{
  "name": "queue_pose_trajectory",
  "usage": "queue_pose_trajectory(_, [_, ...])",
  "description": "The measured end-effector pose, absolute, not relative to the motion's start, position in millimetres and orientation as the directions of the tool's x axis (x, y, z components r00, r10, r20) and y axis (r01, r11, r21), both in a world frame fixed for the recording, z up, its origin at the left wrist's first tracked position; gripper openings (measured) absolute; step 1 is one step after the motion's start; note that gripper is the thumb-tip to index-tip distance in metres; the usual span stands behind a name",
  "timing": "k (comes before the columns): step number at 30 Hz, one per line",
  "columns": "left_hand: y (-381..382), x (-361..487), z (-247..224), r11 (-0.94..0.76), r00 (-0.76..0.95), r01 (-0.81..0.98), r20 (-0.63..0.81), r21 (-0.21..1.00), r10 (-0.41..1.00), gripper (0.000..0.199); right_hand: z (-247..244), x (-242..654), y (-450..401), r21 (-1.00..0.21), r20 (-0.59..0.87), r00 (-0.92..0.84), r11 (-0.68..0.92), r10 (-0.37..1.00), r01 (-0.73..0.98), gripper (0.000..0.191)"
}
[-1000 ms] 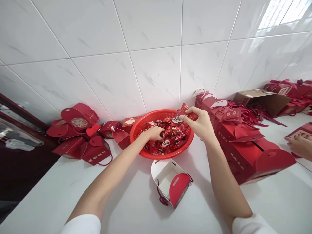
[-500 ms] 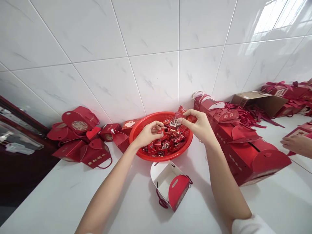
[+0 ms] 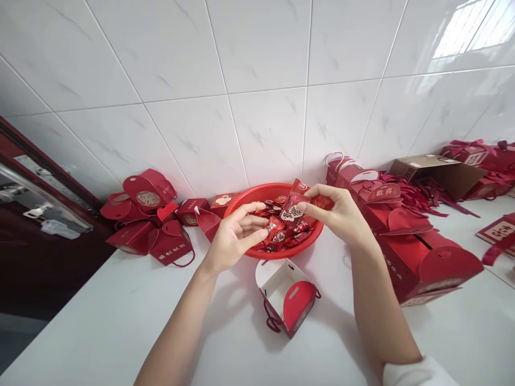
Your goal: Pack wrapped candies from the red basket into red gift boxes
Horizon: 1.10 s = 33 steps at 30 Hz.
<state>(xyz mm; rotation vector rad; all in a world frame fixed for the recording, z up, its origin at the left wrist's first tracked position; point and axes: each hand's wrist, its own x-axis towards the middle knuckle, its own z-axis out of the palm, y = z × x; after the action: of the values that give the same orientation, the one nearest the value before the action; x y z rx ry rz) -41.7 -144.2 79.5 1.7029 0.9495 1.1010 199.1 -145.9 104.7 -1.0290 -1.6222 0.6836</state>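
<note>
A red plastic basket (image 3: 295,251) holds many wrapped candies (image 3: 301,227). Over its right side, my right hand (image 3: 336,210) pinches several red candy packets (image 3: 292,209) between thumb and fingers. My left hand (image 3: 237,235) is at the basket's left side, its thumb and fingers apart; a small red packet (image 3: 275,226) lies just past the thumb tip, and no packet shows between the fingers. In front of the basket stands an open red gift box (image 3: 300,303) with a white inside and dark red cord handles; its visible interior holds nothing.
Red gift boxes (image 3: 147,198) are piled at the left, near a dark door with keys (image 3: 58,220). More red boxes (image 3: 430,257) line the right side. Behind them are ribbons (image 3: 426,195) and a cardboard box (image 3: 438,166). A tiled wall (image 3: 265,128) rises behind the basket.
The whole view has shifted slightly. My left hand has drawn back towards me and its fingers have spread. My right hand still holds its packets. Another person's hand at the right has left the view.
</note>
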Motion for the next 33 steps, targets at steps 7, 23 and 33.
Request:
queue_pose_trajectory(7, [-167.9, -42.8, 80.0, -0.391, 0.304, 0.297, 0.302, 0.871, 0.903, 0.051, 108.0, 198.6, -161.2, -0.798, 0.475, -0.12, 0.485, 0.872, 0.358, 0.023])
queue_pose_trajectory(23, [-183.7, -59.1, 81.9, -0.47, 0.569, 0.711, -0.035, 0.523, 0.822, 0.034, 110.2, 195.4, -177.3, -0.724, 0.423, -0.301, 0.518, 0.855, 0.455, 0.011])
queue_pose_trajectory(33, [-178.8, -67.9, 69.9, -0.382, 0.623, 0.714, -0.284, 0.586, 0.729, 0.038, 104.7, 184.3, -175.7, -0.705, 0.338, -0.54, 0.587, 0.771, 0.396, 0.006])
